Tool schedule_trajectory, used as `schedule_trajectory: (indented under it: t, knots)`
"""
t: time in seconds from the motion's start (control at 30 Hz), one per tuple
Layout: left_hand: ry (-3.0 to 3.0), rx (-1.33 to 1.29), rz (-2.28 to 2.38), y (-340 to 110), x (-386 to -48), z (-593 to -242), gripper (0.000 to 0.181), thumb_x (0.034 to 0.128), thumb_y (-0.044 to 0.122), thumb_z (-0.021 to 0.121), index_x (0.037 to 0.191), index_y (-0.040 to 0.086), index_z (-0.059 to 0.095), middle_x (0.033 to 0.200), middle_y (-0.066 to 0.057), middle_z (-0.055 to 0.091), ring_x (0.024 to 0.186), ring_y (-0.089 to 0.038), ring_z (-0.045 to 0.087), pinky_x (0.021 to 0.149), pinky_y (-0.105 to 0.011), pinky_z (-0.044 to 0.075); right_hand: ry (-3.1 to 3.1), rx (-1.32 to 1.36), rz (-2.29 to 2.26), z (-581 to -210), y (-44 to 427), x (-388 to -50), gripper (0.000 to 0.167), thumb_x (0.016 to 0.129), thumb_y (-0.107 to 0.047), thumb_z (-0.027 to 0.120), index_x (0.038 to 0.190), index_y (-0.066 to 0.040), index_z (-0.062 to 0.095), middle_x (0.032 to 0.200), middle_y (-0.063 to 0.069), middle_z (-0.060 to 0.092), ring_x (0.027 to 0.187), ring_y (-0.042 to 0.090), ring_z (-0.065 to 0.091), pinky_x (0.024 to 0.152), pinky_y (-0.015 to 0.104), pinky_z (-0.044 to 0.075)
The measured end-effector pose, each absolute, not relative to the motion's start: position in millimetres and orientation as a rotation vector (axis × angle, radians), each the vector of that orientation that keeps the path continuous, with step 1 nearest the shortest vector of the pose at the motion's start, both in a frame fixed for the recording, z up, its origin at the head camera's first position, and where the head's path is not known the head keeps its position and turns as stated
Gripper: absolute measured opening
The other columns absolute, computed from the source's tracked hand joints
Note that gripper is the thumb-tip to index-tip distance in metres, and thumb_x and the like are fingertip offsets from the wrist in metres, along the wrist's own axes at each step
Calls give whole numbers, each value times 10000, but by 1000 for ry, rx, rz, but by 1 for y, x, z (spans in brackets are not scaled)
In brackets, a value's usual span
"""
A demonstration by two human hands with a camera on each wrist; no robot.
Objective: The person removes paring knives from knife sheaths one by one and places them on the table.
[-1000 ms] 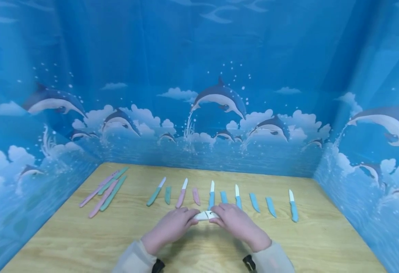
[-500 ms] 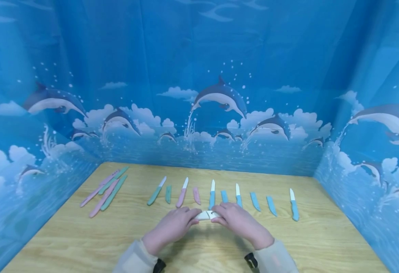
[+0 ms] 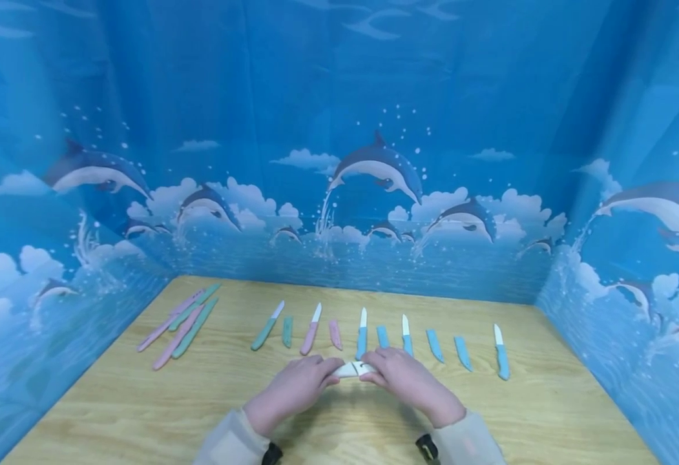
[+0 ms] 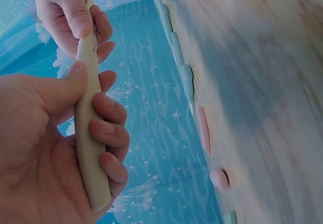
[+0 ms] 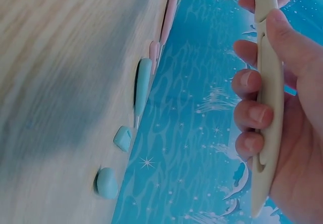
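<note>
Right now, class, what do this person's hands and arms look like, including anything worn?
The left hand and right hand are bare. Pale beige sleeves cover the forearms. A small black fitting shows beside each cuff, perhaps part of a wrist strap.

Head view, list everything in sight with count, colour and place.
Wooden table: one, light brown, lower part
Dolphin-printed cloth backdrop: panel count unclear, blue, back and sides
Slim sheathed-looking knives: four, two pink, two green, piled left
Bare pale-bladed knives: five, one green-handled, one pink, three blue, centre-left to right
Slim curved sheaths: five, one green, one pink, three blue, among those knives
Slim white sheathed knife: one, white, raised at front centre
Fabric sleeves: two, pale beige, bottom edge
Small straps: two, black, by the sleeves
Hands: two, bare, gripping the white knife
</note>
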State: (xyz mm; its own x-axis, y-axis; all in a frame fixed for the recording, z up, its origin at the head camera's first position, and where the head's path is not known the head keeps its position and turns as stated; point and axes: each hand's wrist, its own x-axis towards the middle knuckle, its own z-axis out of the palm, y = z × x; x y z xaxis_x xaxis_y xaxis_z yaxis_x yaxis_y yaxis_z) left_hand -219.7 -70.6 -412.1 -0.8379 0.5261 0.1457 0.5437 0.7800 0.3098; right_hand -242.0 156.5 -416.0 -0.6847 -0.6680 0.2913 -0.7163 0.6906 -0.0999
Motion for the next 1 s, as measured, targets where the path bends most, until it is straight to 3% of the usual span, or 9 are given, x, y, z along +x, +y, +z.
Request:
schedule_trajectory:
  t: [0.53, 1.0]
  knots:
    - [-2889, -893, -483, -74, -221, -414, 338, 939, 273, 602, 1252, 146, 614, 882, 21, 656, 736, -87, 578, 649, -270, 507, -2721, 1082, 411, -418, 161, -244, 255, 934, -308, 609, 1088, -115, 672, 904, -34, 681, 794, 97, 625, 717, 275, 543]
    - [-2825, -950, -402, -81, -222, -412, 325, 939, 257, 604, 1238, 129, 619, 904, -6, 673, 771, -136, 618, 706, -338, 536, -2725, 1091, 391, -417, 164, -246, 261, 943, -320, 597, 1100, -126, 673, 937, -44, 682, 820, 92, 617, 741, 287, 537]
